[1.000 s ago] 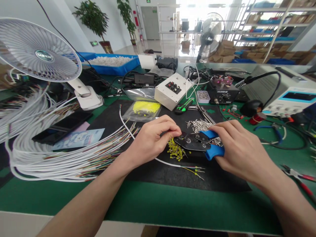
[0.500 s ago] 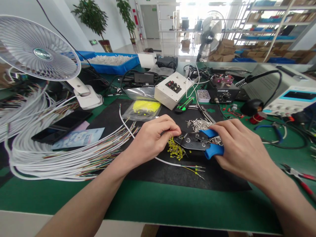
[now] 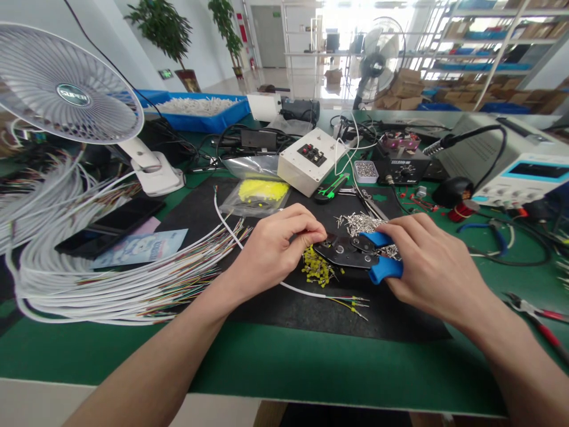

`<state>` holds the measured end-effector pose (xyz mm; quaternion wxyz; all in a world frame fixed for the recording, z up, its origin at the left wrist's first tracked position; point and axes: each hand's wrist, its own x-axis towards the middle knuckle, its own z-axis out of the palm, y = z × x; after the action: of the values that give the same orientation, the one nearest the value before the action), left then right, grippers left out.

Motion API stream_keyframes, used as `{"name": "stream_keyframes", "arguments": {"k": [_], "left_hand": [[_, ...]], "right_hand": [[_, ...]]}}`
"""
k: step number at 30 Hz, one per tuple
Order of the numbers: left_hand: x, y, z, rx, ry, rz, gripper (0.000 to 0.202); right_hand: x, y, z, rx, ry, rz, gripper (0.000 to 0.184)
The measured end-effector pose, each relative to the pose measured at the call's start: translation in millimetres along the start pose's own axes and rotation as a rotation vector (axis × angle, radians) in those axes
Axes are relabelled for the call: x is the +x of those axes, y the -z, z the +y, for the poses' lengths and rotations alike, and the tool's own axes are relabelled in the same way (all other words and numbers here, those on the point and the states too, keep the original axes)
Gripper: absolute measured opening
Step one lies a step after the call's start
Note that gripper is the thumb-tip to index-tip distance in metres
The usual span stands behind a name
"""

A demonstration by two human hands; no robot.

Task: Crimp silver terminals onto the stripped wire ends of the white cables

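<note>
My right hand (image 3: 431, 261) grips a crimping tool (image 3: 349, 252) by its blue handles, with the black jaws pointing left. Thumb and forefinger of my left hand (image 3: 284, 243) are pinched at the jaw tip; what they hold is too small and hidden to name. Below the jaws lies a heap of small yellow-sleeved terminals (image 3: 317, 267). Bare metal terminals (image 3: 362, 224) are piled behind the tool. One white cable (image 3: 304, 292) passes under my left hand, and its thin wires end in yellow-sleeved metal pins (image 3: 355, 301).
Many white cables (image 3: 111, 296) lie bundled at left, beside a phone (image 3: 111, 228) and a desk fan (image 3: 153, 172). Behind are a bag of yellow sleeves (image 3: 262, 193) and a switch box (image 3: 311, 163). Red-handled cutters (image 3: 540, 314) and a power supply (image 3: 511, 160) are at right.
The crimping tool's jaw end has tilted very slightly at my left fingertips. Both hands keep nearly the same place and grip.
</note>
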<state>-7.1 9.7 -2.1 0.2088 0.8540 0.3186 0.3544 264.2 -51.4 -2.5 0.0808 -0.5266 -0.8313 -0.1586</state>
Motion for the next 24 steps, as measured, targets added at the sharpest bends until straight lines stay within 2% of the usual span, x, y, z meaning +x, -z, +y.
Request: {"name": "stream_keyframes", "arguments": {"k": [11,14,16,17,18,19,21,22,24], "left_hand": [[-2,0.8,4,0.002,-0.032,0.016,0.012],[-2,1.3,6,0.008,-0.007,0.134,0.011],[-2,2.5,8,0.038,0.024,0.232,0.011],[-3,2.7,9,0.043,0.033,0.232,0.011],[-3,2.2,10,0.039,0.025,0.182,0.011],[-4,0.9,11,0.031,-0.005,0.083,0.013],[-8,-5.3,12,0.049,-0.115,-0.179,0.018],[-11,-10.0,13,0.091,-0.179,-0.301,0.02],[-16,-20.9,14,0.215,-0.272,-0.447,0.022]], "right_hand": [[1,-2,-2,-0.039,0.019,-0.024,0.045],[1,-5,-2,0.045,-0.034,-0.002,0.047],[2,-6,-1,0.193,-0.135,0.054,0.045],[3,-6,0,0.3,-0.209,0.079,0.042],[4,-6,0,0.422,-0.293,0.101,0.039],[5,-5,1,0.548,-0.381,0.115,0.037],[7,-5,3,0.773,-0.544,0.147,0.039],[8,-5,3,0.868,-0.605,0.156,0.04],[8,-6,4,1.029,-0.686,0.129,0.037]]}}
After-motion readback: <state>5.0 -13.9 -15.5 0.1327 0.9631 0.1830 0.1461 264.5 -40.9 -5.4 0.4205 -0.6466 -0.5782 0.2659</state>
